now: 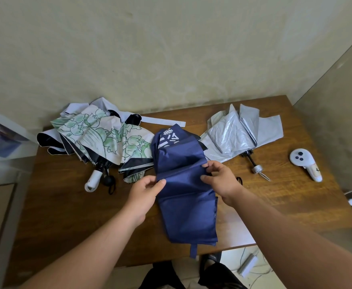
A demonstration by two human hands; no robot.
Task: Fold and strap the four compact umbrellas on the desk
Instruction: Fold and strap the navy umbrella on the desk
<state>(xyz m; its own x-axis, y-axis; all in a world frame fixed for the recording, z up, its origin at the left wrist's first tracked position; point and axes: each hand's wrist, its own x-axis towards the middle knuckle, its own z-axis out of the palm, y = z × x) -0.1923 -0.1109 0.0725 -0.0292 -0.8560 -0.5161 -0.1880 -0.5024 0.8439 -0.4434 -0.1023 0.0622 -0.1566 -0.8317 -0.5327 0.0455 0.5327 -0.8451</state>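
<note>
Centrally, a navy blue fabric compact umbrella with white lettering (183,184) is lying lengthwise on a brown wooden desk (66,205), its canopy loose in flat pleats and its narrow blue strap (193,250) hanging over the near edge at the bottom of the frame. The left hand (144,195) is pinching the canopy's left edge between thumb and curled fingers, about halfway along the umbrella. The right hand (221,180) is pinching a fold on the right edge, thumb and fingertips pressed together on the cloth, so the fabric is sitting stretched between the two grips.

Left of it, a white umbrella printed with green flowers and lined in black (106,140) is sprawling unfolded, overlapping a pale lilac umbrella (81,107) behind it whose long strap (164,121) is trailing across the desk. Their white handle (93,180) and black handle (108,180) are pointing toward the lower left. In the upper right, a silver-grey umbrella (239,134) is lying open and crumpled, its small white handle (257,168) facing the viewer.

Further right, a white handheld controller with dark buttons (304,161) is resting on the wood. The desk is standing against a pale, stained wall (170,49). No containers are showing on it.
</note>
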